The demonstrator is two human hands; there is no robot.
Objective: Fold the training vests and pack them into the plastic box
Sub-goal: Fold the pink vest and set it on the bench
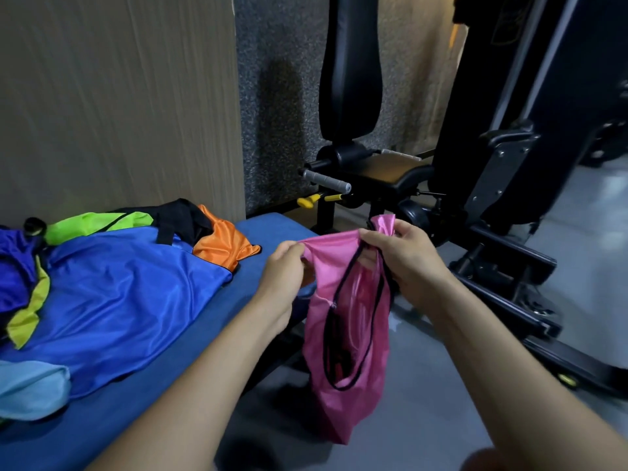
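Now both hands hold up a pink vest [343, 321], ready for folding.
Left hand [287, 266] and right hand [404, 256] each pinch a shoulder, fingers curled on the cloth, so it hangs straight beside the desk [268, 229]; a blue vest [119, 300] lies spread there among others. No plastic box shows.

left hand [283, 266] bare | right hand [404, 256] bare | forearms bare (no sleeves showing)
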